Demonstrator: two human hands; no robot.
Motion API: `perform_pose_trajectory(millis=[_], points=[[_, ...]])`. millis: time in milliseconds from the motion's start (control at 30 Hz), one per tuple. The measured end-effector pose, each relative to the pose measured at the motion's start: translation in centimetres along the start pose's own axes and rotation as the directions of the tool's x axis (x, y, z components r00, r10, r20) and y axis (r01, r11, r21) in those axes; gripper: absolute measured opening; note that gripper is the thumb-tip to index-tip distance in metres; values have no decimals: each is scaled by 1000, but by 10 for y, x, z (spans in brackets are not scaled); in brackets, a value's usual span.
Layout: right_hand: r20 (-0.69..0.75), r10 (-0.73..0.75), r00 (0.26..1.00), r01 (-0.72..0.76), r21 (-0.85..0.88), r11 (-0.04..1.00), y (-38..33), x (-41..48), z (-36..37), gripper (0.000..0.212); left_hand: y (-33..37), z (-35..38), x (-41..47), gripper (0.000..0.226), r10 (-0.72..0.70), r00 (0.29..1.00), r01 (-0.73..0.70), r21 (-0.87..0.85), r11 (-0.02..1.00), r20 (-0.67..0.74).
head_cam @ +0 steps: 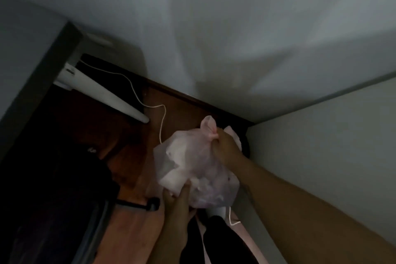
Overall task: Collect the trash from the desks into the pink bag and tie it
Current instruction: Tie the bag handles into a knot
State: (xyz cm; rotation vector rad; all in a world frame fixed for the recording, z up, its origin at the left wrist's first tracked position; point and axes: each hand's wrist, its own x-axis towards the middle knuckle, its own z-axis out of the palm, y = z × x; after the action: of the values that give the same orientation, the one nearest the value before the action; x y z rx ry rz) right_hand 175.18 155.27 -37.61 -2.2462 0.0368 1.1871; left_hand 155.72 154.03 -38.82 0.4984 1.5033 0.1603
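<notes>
Pink bag [192, 163], contents blurred, neck inside right hand [225, 146]

**Bag at room corner**

Bag [192, 163] is held above floor [132, 156], w/ right hand [225, 146] at its top and left hand [177, 197] beneath. Cable [137, 96] is laid on floor behind bag, chair [53, 178] at left, wall [321, 156] at right.

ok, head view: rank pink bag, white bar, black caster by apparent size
1. pink bag
2. white bar, about as long but thin; farther off, so real size unsure
3. black caster, clearly smallest
</notes>
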Motion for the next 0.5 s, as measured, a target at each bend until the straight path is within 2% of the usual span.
perform_pose_trajectory(millis=[33,100,133,200,300,367,400,433,500], points=[[-38,-9,999,9,0,1000,7,19,4,55,0,6,14,66,-28,1000,27,-16,999,-12],[16,-39,999,41,-85,996,21,43,5,33,-5,22,40,62,-69,997,71,56,996,-42],[28,-37,999,40,-122,992,29,55,4,33,-9,29,49,62,-71,997,73,123,990,-22],[35,-24,999,27,-86,996,44,69,-5,33,-16,36,56,64,-71,996,57,258,964,45],[-38,-56,998,48,-186,981,63,78,-22,28,-19,45,59,74,10,996,-44,383,923,90],[-103,-76,992,50,-232,971,69,79,-31,28,-12,50,61,94,144,986,-166,407,898,85],[-120,-92,989,57,-263,963,71,80,-34,28,-8,51,66,97,211,967,-250,398,883,140],[-92,-96,991,63,-306,950,74,81,-34,30,-3,52,70,95,243,946,-314,414,854,216],[72,-81,994,102,-378,920,77,84,-26,38,5,55,83,82,204,918,-363,512,778,341]])
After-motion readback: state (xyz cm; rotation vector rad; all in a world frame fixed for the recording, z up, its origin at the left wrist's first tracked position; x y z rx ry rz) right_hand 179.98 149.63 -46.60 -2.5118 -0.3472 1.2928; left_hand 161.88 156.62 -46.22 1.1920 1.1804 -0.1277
